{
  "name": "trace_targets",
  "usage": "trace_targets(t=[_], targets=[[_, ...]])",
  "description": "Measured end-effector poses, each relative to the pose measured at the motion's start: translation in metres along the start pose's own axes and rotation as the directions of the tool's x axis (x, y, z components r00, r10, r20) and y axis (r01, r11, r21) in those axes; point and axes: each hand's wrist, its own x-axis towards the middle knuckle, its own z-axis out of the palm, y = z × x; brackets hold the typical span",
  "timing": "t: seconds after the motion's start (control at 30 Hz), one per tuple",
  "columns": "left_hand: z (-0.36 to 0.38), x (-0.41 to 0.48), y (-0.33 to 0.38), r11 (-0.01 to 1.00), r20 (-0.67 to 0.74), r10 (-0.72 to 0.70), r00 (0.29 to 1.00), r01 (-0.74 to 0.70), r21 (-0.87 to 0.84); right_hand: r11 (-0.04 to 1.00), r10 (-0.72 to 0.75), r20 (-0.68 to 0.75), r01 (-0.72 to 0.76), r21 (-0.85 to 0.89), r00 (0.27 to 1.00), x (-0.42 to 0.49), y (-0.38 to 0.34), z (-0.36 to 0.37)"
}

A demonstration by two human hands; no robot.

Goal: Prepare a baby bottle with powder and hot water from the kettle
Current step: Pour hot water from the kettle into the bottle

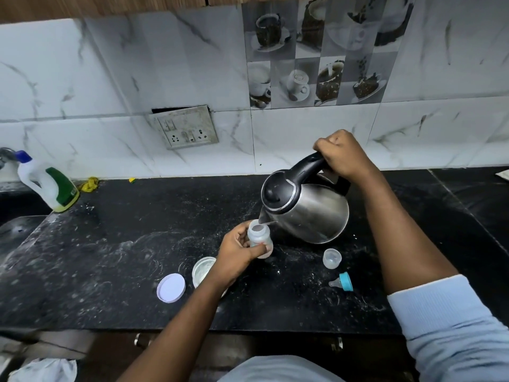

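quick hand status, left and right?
Left hand: closed, fingers round the bottle.
Right hand: closed on the handle of the tilted kettle.

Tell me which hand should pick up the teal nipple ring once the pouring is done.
Probably the right. The teal nipple ring lies on the counter, beside the right forearm. The right hand can set down the kettle it grips, while the left hand steadies the bottle.

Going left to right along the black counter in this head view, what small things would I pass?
In order: detergent bottle → yellow cloth → white lid → powder tin → baby bottle → teal-ringed nipple. The kettle overlaps several, so omitted.
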Motion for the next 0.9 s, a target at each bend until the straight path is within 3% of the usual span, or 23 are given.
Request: trace_targets(t=[0.13,0.4,0.63,0.9], targets=[[0.005,0.0,-0.001,1.0,-0.007,-0.014,1.0,0.014,-0.01,0.94,0.21,-0.084,-0.178,0.291,0.974,0.004,0.032,0.001],[0.01,-0.007,-0.016,0.999,-0.013,-0.037,0.999,0.037,-0.014,0.708,0.483,-0.157,-0.278,0.649,0.861,-0.004,0.098,0.048],[0.013,-0.015,-0.019,0.998,-0.024,-0.059,0.998,0.059,0.016,0.614,0.608,-0.171,-0.323,0.72,0.775,-0.004,0.121,0.097],[0.022,-0.02,-0.016,0.994,-0.056,-0.105,0.993,0.107,0.027,0.63,0.607,-0.133,-0.373,0.682,0.784,0.012,0.133,0.12]])
